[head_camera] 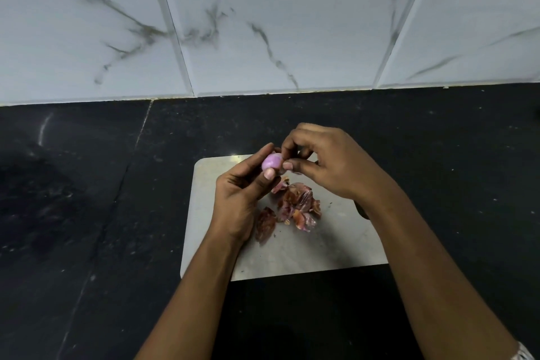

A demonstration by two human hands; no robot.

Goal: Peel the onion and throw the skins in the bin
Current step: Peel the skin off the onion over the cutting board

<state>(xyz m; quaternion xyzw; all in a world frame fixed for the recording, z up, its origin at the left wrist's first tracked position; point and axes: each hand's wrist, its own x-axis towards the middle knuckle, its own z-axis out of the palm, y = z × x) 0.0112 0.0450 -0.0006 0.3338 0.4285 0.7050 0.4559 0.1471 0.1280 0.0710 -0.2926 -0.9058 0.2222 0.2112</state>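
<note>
Just one small onion [271, 161] here, round, smooth and glossy, pale pink-purple, looking mostly bare, held up over the far left part of the board. Gripped from the left by the left hand [245, 193], fingers and thumb curled round it, thumb tip on the near side. Right hand [327, 164] bunched in close too, thumb and forefinger pinching at the onion's right edge; no telling about any scrap caught in between. One cutting board [336, 242], flat, pale grey, rounded corners, a bit scuffed and speckled, lying on a black stone countertop [73, 199] with faint pale flecks. Peeled-off skins [301, 204] on the board just near of the hands: papery, crinkled, reddish-brown with shiny pink bits, one loose heap plus one separate darker piece [265, 223] just left of it, beside the left wrist. Heap too crumpled for counting scraps. Far side: glossy white wall tiles [263, 23] with grey marble veining. Something dark [362, 212] poking out from under the right wrist, can't tell what.
</note>
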